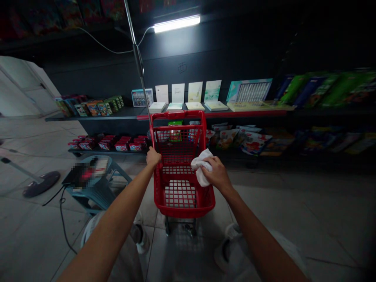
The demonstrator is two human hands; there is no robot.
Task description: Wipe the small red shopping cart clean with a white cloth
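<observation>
A small red shopping cart with a grid basket stands on the floor between my feet. My left hand is closed round the left rim of the cart, its fingertips partly hidden. In my right hand is a crumpled white cloth, pressed against the cart's right side wall. The fingers bunch the cloth from above. Through the basket's grid the tiled floor shows, and I see nothing lying inside it.
Behind the cart runs a dark shelf with books, small boxes and snack bags. A blue-grey stool with blurred items stands left, its cable hanging down. A metal pole rises behind the cart; a round stand base sits far left.
</observation>
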